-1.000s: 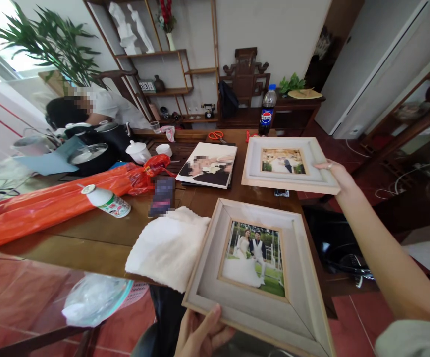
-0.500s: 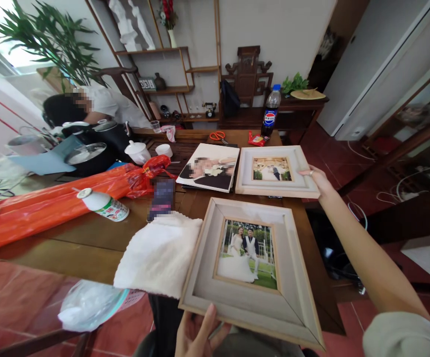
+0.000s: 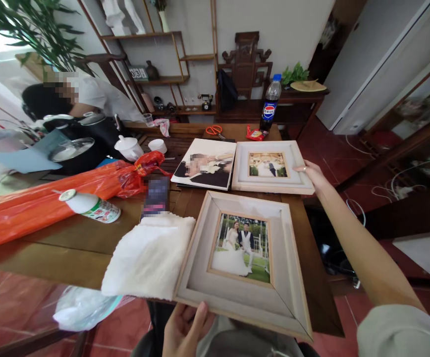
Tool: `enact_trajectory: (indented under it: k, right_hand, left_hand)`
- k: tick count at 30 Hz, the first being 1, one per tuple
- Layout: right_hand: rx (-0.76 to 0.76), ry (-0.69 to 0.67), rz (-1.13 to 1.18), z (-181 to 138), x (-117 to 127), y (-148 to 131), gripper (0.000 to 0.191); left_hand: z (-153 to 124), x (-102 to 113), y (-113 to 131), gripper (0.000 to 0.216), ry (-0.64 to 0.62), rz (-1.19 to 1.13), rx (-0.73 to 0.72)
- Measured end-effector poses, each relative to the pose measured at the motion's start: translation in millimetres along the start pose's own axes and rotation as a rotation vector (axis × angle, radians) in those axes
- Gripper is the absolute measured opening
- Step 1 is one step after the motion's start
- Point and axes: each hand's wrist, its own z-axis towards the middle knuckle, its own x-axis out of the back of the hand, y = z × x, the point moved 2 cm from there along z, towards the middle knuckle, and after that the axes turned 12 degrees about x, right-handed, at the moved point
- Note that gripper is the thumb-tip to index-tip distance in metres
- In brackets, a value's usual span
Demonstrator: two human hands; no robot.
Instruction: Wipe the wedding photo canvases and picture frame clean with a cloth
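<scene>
My left hand (image 3: pixel 188 327) grips the lower left edge of a large pale photo frame (image 3: pixel 289 258), thumb on top and fingers underneath. A wedding picture (image 3: pixel 242 247) of a couple on a swing sits in its middle. At the far right corner of a second, smaller-looking photo frame (image 3: pixel 241 168), my right hand (image 3: pixel 311 174) is closed on the edge, a ring on one finger. Left of that frame lies a stack of photo prints (image 3: pixel 203 166). A folded white cloth (image 3: pixel 148 260) lies beside the nearer frame.
On the wooden table (image 3: pixel 70 253) are a cola bottle (image 3: pixel 270 105), orange-handled scissors (image 3: pixel 215 131), a red packet (image 3: pixel 255 133), a white bottle (image 3: pixel 90 206), a long orange plastic wrap (image 3: pixel 51 198) and a white teapot (image 3: pixel 129 147). A person (image 3: pixel 99 99) leans at the far left.
The view has shifted slightly, so most things sit a little further left and higher. Both hands keep their hold on the two frames.
</scene>
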Motion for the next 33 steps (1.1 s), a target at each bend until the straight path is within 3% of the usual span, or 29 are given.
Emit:
enact_trajectory:
  k: [8, 19, 27, 33]
  right_hand:
    - [0.009, -0.154, -0.132, 11.7, 8.3, 6.8, 0.036]
    - [0.024, -0.16, -0.108, 6.4, 3.6, 4.7, 0.033]
    - [0.033, -0.118, -0.201, -0.9, -0.4, 3.6, 0.032]
    - [0.086, -0.068, -0.281, -6.6, -1.2, 7.6, 0.03]
  left_hand:
    - [-1.7, -5.9, -3.0, 0.068, 0.006, -0.071, -0.046]
    - [-8.8, -26.6, 24.8, 0.047, -0.043, 0.023, -0.036]
    - [-12.6, -33.7, 22.5, 0.053, -0.097, 0.01, -0.014]
    - [-18.0, -32.0, 19.1, 0.038, -0.098, 0.001, -0.047]
